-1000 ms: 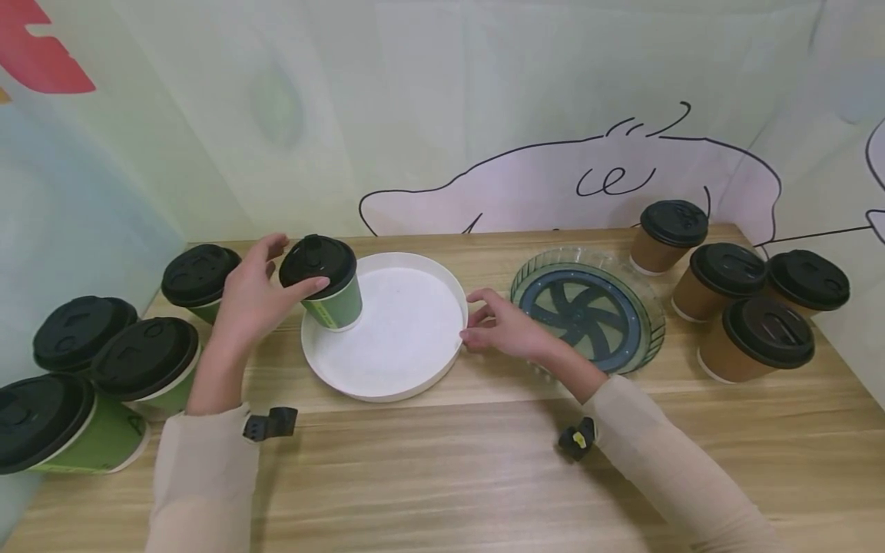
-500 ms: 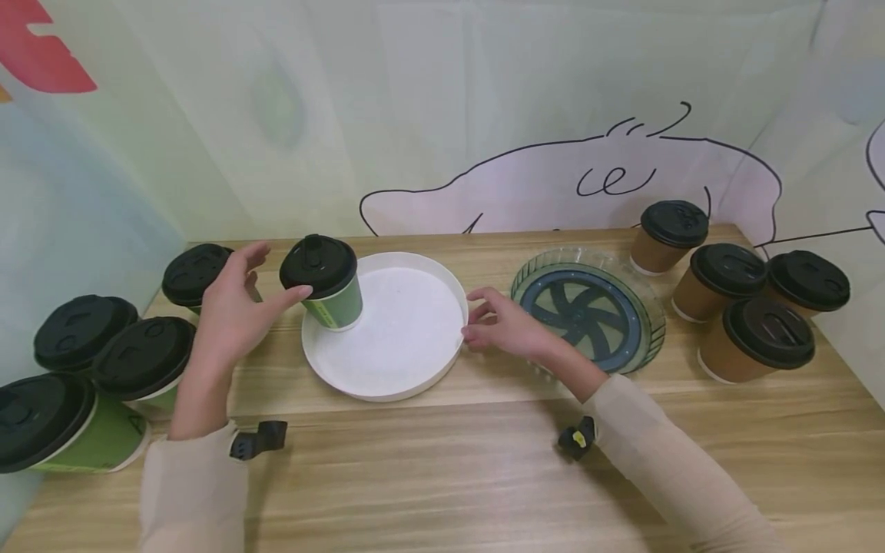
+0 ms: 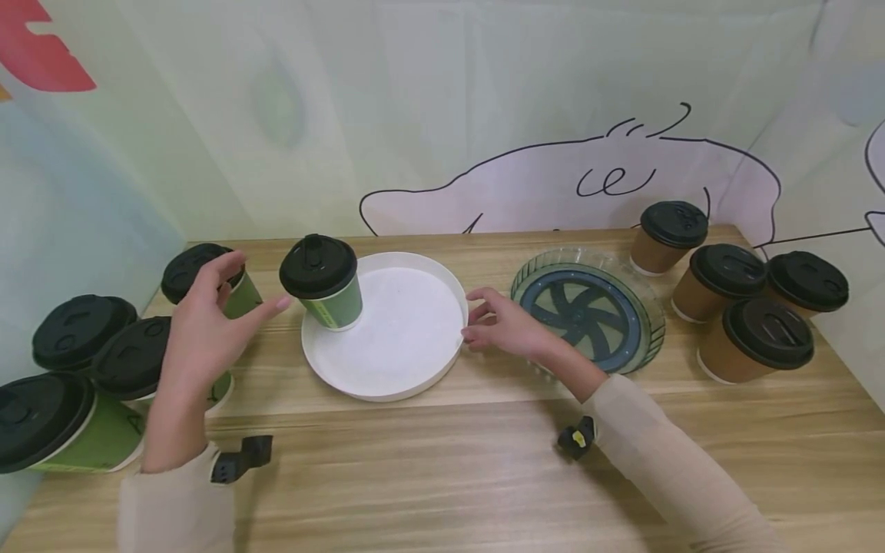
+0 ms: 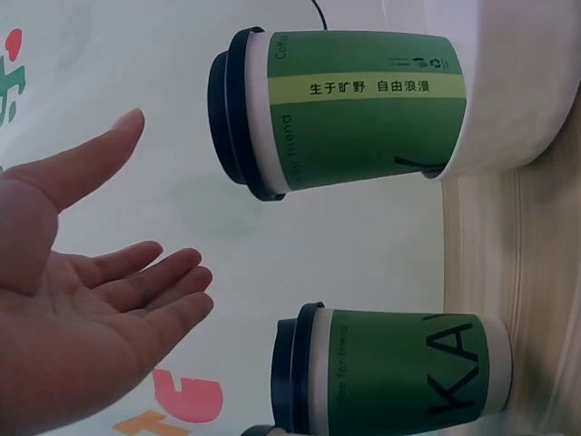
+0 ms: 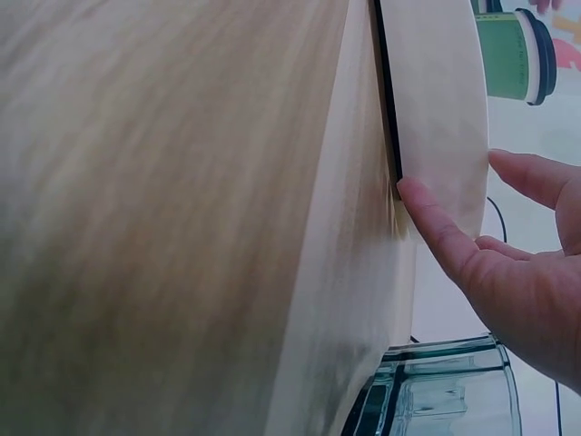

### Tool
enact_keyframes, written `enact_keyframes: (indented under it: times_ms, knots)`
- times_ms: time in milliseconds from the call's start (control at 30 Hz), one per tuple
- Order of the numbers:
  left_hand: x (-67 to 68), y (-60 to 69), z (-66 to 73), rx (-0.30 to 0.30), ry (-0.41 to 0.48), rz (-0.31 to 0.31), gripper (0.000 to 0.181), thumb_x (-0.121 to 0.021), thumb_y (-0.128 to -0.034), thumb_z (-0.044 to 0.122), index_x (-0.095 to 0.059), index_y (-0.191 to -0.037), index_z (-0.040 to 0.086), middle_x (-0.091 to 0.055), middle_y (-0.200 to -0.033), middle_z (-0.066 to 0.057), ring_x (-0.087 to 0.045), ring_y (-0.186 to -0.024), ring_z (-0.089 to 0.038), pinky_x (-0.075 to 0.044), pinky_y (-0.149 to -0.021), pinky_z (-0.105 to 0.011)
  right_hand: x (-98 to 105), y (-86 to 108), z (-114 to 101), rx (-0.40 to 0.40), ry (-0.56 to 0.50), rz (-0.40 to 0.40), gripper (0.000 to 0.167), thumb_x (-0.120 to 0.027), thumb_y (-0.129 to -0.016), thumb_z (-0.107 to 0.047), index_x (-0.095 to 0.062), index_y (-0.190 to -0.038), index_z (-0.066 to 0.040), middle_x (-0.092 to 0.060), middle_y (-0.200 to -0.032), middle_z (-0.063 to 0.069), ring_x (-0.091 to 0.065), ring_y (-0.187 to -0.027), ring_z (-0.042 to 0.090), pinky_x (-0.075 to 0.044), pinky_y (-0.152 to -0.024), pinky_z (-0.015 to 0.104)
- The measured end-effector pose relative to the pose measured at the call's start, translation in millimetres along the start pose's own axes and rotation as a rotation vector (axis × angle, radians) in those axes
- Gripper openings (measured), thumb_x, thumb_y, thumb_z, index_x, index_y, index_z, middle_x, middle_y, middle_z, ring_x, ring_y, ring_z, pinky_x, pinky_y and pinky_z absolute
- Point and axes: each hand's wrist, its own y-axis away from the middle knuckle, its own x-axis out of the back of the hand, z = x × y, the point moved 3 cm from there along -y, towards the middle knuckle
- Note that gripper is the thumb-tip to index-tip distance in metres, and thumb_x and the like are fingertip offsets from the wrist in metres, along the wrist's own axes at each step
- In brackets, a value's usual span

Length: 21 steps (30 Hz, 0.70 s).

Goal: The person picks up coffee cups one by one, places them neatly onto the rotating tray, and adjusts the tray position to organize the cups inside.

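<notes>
Two hands beside a lidded green cup (image 3: pixel 334 305) on a white tray (image 3: pixel 408 330).
Head view: the cup stands upright inside the tray's left edge; the left hand (image 3: pixel 199 334) hovers near it, thumb and fingers apart. Left wrist view: another cup (image 4: pixel 408 372) stands alongside. Right wrist view: the right hand (image 5: pixel 526 282) touches the tray's side with separated fingertips, near a see-through dish (image 5: pixel 445 391).
</notes>
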Motion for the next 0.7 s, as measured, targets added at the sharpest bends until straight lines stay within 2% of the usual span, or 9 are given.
enact_keyframes:
  times_ms: [133,333,433,567,633,700]
  knots:
    - [5.4,6.0,-2.8,0.014,0.005,0.009,0.081,-0.065,-0.0847,0.033,-0.019,-0.145,0.005,-0.022,-0.146,-0.019,-0.022,-0.133,-0.037,-0.022,-0.106,-0.046,-0.4,0.3,-0.1,0.005,-0.008,-0.003,0.059,-0.063,-0.086,-0.005,-0.032,-0.135,-0.003,-0.048,-0.114,0.019,-0.061,-0.093,0.025,-0.053,-0.075,0.03]
    - [12.7,12.3,-6.2,-0.003,-0.01,0.063,0.077,-0.065,-0.0848,0.028,-0.022,-0.144,0.003,-0.027,-0.144,-0.018,-0.024,-0.132,-0.032,-0.022,-0.107,-0.041,-0.4,0.2,0.5,0.008,-0.035,-0.012,0.059,-0.063,-0.086,-0.004,-0.031,-0.135,-0.003,-0.048,-0.113,0.019,-0.061,-0.093,0.026,-0.053,-0.075,0.032]
    - [16.0,15.0,-9.1,0.007,-0.016,0.076,0.078,-0.066,-0.0841,0.029,-0.022,-0.144,0.006,-0.028,-0.144,-0.016,-0.026,-0.132,-0.032,-0.022,-0.107,-0.042,-0.3,-0.1,0.7,0.007,-0.037,-0.013,0.059,-0.063,-0.085,-0.005,-0.031,-0.135,-0.003,-0.048,-0.113,0.019,-0.061,-0.092,0.025,-0.053,-0.074,0.032]
    - [19.6,17.2,-18.2,0.032,-0.005,0.088,0.079,-0.066,-0.0834,0.031,-0.022,-0.145,0.01,-0.028,-0.145,-0.015,-0.027,-0.131,-0.035,-0.023,-0.106,-0.045,-0.3,-0.7,2.2,0.013,-0.039,-0.016,0.059,-0.063,-0.085,-0.004,-0.03,-0.135,-0.003,-0.047,-0.113,0.02,-0.061,-0.091,0.025,-0.053,-0.074,0.032]
    - [20.3,17.3,-27.3,0.066,-0.026,0.118,0.078,-0.067,-0.0827,0.033,-0.023,-0.145,0.014,-0.03,-0.145,-0.011,-0.03,-0.131,-0.03,-0.025,-0.107,-0.037,-0.3,-0.9,3.0,0.018,-0.043,-0.019,0.059,-0.063,-0.085,-0.004,-0.03,-0.135,-0.002,-0.047,-0.113,0.02,-0.061,-0.091,0.025,-0.053,-0.074,0.032]
    - [22.9,18.7,-31.5,0.083,-0.03,0.128,0.079,-0.066,-0.0828,0.034,-0.023,-0.145,0.014,-0.029,-0.145,-0.01,-0.029,-0.131,-0.031,-0.024,-0.107,-0.038,-0.2,-0.7,3.0,0.021,-0.047,-0.022,0.059,-0.063,-0.085,-0.004,-0.03,-0.135,-0.002,-0.047,-0.113,0.02,-0.061,-0.091,0.026,-0.053,-0.074,0.032]
